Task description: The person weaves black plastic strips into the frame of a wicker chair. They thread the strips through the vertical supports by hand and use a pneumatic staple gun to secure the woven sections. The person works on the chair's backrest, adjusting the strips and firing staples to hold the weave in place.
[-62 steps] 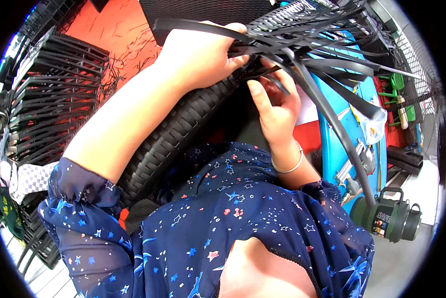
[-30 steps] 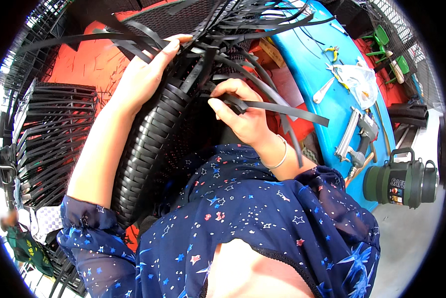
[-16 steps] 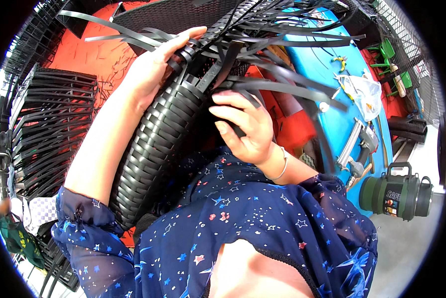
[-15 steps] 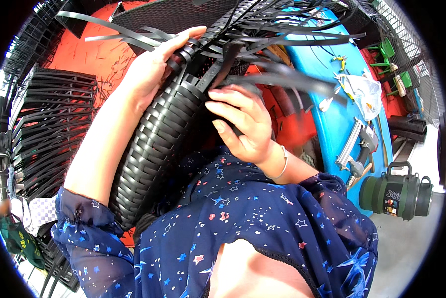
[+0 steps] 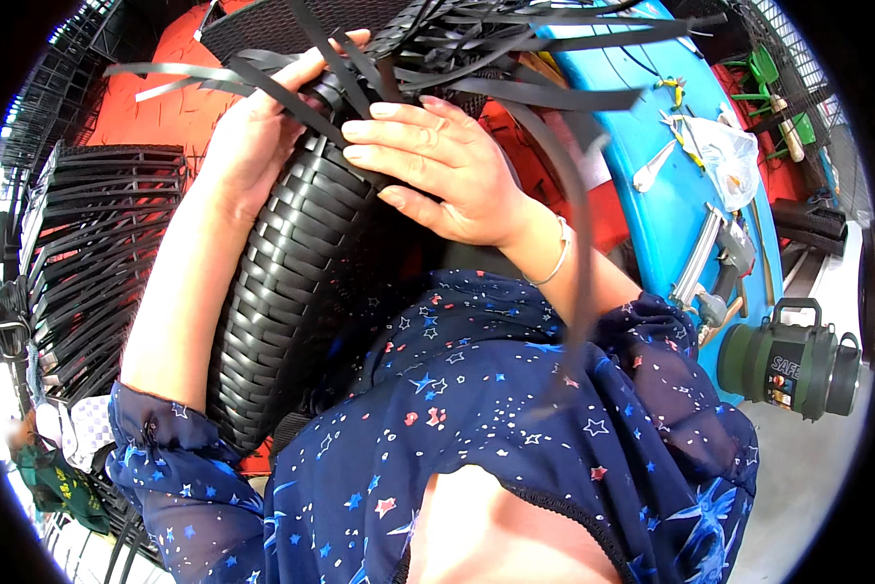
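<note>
A long, curved piece of black weaving (image 5: 281, 263), made of flat glossy strips, leans up along my left forearm. At its upper end, my left hand (image 5: 262, 131) is closed round the edge, with the fingers partly behind strips. My right hand (image 5: 442, 170) is pressed on the near side of the weave, closed at its upper rows on a strip; its fingertips partly cover the spot. Loose black strips (image 5: 574, 95) fan out from the top. One long strip (image 5: 576, 224) bends down in front of my right wrist, blurred at its end.
On the right, a blue surface (image 5: 632, 146) bears yellow-handled pliers (image 5: 688, 156), a clear plastic bag (image 5: 729, 161) and a grey staple-gun-like tool (image 5: 734, 253). A dark green flask (image 5: 778, 365) stands beside it. Black ribbed woven pieces (image 5: 106, 253) stand at left over red flooring (image 5: 150, 112).
My right hand has moved up and left onto the weave. A long strip has swung from pointing right to hanging before my right wrist. Strips now cross over my left hand.
</note>
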### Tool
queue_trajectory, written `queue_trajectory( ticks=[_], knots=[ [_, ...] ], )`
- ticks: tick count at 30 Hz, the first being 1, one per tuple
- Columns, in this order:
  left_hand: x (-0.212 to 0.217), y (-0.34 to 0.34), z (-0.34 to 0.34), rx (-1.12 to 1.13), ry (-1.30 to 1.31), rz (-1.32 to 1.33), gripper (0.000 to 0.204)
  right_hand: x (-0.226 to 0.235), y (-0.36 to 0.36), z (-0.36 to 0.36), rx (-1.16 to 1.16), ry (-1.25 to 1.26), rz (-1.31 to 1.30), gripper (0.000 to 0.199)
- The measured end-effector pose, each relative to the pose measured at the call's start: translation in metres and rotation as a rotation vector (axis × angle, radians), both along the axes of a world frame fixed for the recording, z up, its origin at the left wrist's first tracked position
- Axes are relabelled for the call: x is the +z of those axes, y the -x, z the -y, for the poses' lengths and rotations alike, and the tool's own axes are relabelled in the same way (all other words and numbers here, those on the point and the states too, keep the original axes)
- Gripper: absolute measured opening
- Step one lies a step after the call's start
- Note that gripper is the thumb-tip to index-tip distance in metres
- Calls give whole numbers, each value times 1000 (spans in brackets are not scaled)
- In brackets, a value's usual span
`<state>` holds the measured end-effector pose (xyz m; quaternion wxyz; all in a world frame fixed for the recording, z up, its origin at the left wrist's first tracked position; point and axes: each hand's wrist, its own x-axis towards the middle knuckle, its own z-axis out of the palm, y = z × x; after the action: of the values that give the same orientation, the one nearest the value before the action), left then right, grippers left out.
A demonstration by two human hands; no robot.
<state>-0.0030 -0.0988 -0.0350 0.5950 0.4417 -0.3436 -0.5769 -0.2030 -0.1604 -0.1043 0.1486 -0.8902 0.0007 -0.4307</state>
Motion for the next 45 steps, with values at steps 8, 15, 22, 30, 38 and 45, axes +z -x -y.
queue_trajectory(
  ticks=[8, 15, 22, 30, 38, 45],
  knots=[
    [0, 2, -2, 75, -30, -41, 34, -4, 4, 0, 42, -53, 137, 32],
    [2, -4, -5, 84, -77, 69, 35, 11, 42, -22, -123, -291, 396, 20],
    [1, -9, 1, 169, -92, 136, 34, -23, 41, -53, 98, -930, 147, 18],
    [4, 9, 1, 133, -51, 114, 38, 6, 27, -48, 293, -1221, 154, 40],
    [3, 2, 1, 60, 1, 151, 36, 3, 21, -45, 231, -1115, 260, 35],
    [8, 13, -5, 41, 22, 153, 34, 1, 21, -47, 199, -1111, 375, 22]
  ],
)
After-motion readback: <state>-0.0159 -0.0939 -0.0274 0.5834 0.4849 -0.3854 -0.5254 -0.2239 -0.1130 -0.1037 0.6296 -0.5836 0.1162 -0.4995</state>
